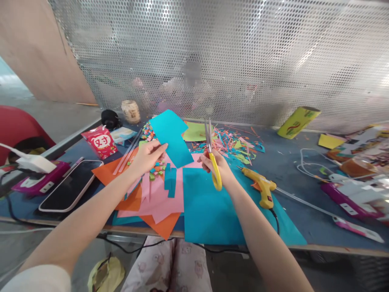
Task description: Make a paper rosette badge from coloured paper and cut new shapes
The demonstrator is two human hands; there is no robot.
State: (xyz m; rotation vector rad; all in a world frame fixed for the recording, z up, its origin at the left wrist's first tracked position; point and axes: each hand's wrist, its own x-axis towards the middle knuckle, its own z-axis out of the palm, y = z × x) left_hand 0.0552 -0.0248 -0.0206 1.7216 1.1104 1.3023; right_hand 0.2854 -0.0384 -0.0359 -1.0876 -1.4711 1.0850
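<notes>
My left hand (149, 155) pinches the left edge of a blue sheet of paper (172, 136), lifted over the table and notched on its right side. My right hand (219, 164) grips yellow-handled scissors (214, 162), their blades pointing up and away, a little to the right of that sheet and apart from it. Beneath my hands lie pink paper (164, 202), orange paper (165, 225) and a large blue sheet (212, 211). A small blue cut piece (170, 180) rests on the pink paper. Behind the scissors is a pile of shredded paper strips (234, 142).
At the right lie a yellow glue gun (259, 186), a white-and-pink utility knife (358, 229) and a purple power strip (349, 202). A phone (73, 186), another purple power strip (42, 178) and a red packet (100, 140) occupy the left. A perforated metal panel (227, 61) stands behind the table.
</notes>
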